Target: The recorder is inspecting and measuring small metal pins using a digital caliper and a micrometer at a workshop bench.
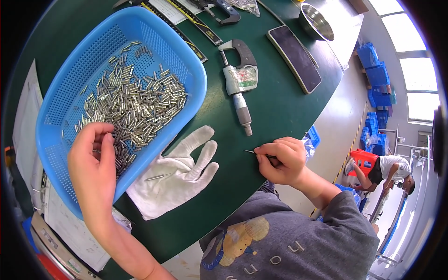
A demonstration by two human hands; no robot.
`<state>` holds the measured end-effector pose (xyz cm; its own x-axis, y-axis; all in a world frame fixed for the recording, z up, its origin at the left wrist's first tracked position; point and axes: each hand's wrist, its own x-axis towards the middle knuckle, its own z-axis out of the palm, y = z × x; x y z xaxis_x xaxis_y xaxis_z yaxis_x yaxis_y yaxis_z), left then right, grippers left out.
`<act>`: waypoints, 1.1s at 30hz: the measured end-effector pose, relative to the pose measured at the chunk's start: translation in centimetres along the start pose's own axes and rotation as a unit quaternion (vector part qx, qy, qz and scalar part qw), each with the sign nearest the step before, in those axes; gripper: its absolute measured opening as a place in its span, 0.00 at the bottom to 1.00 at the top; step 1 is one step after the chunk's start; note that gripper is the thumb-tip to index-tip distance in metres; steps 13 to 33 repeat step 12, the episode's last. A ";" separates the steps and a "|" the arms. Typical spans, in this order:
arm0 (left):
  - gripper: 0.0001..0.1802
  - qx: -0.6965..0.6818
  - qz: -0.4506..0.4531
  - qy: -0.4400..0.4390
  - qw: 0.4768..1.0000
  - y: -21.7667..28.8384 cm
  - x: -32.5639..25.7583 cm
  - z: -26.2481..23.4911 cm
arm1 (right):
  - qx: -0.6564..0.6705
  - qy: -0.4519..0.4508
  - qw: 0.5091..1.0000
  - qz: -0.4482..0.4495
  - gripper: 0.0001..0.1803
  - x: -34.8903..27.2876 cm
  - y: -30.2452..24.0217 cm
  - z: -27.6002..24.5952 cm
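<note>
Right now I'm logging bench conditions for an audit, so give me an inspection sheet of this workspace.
Surface: dark green table, curved edge, papers at its left side.
Job's things: blue perforated basket holding many small metal pins; one pin lies on the white glove.
Clutter: micrometer, caliper, ruler, dark phone, steel bowl.
Hands: left hand in the basket, fingertips among the pins; right hand pinches a thin metal pin above the table.
Cables: nothing seen.
Surroundings: stacked blue crates, bright windows, another person bending over at right.
</note>
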<state>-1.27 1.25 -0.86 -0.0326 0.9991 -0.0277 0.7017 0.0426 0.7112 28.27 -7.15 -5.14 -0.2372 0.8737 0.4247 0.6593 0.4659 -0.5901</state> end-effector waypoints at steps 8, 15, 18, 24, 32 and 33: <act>0.05 -0.017 -0.003 -0.001 1.000 -0.2 0.0 0.1 | -0.006 -0.013 1.000 -0.023 0.10 -0.4 0.4 -0.1; 0.06 -0.004 0.005 -0.003 1.000 -0.1 0.0 0.0 | 0.046 -0.024 0.994 -0.099 0.14 -0.6 1.2 0.2; 0.06 -0.004 0.005 -0.003 1.000 -0.1 0.0 0.0 | 0.046 -0.024 0.994 -0.099 0.14 -0.6 1.2 0.2; 0.06 -0.004 0.005 -0.003 1.000 -0.1 0.0 0.0 | 0.046 -0.024 0.994 -0.099 0.14 -0.6 1.2 0.2; 0.06 -0.004 0.005 -0.003 1.000 -0.1 0.0 0.0 | 0.046 -0.024 0.994 -0.099 0.14 -0.6 1.2 0.2; 0.06 -0.004 0.005 -0.003 1.000 -0.1 0.0 0.0 | 0.046 -0.024 0.994 -0.099 0.14 -0.6 1.2 0.2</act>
